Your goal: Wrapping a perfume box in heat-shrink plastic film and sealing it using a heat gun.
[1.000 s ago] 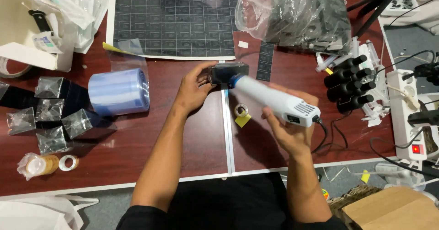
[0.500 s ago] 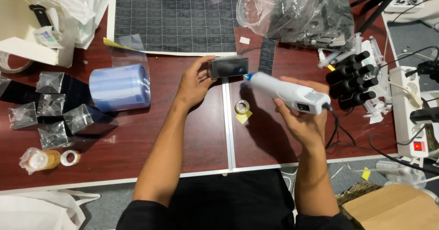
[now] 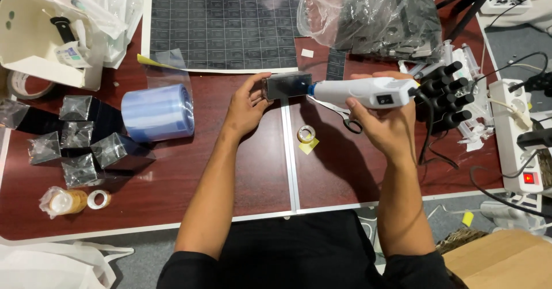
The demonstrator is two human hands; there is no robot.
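Two hands busy: both up over the red-brown table (image 3: 241, 180), meeting near its middle seam.
Left hand (image 3: 246, 106): fingers closed round one end of a small dark box (image 3: 286, 85) in glossy clear film, held off the table.
Right hand (image 3: 386, 121): wrapped tight round a white heat gun (image 3: 368, 92), held level, blue nozzle just beside the box's free end, about touching.
Box location: between the two hands, just past the left fingertips.
Progress guess: film already on this box and looks fairly snug; end seam is what the nozzle is at; the other faces I cannot judge.
Done pile: several film-wrapped dark boxes (image 3: 86, 145) well left of the left hand.
Film roll (image 3: 158, 112): pale blue, left of the left wrist.
Under right hand: scissors (image 3: 345, 119) and a small tape ring (image 3: 305, 134).
Beyond right hand: cluster of black tubes (image 3: 445, 96), plastic bag of dark parts (image 3: 374, 16).
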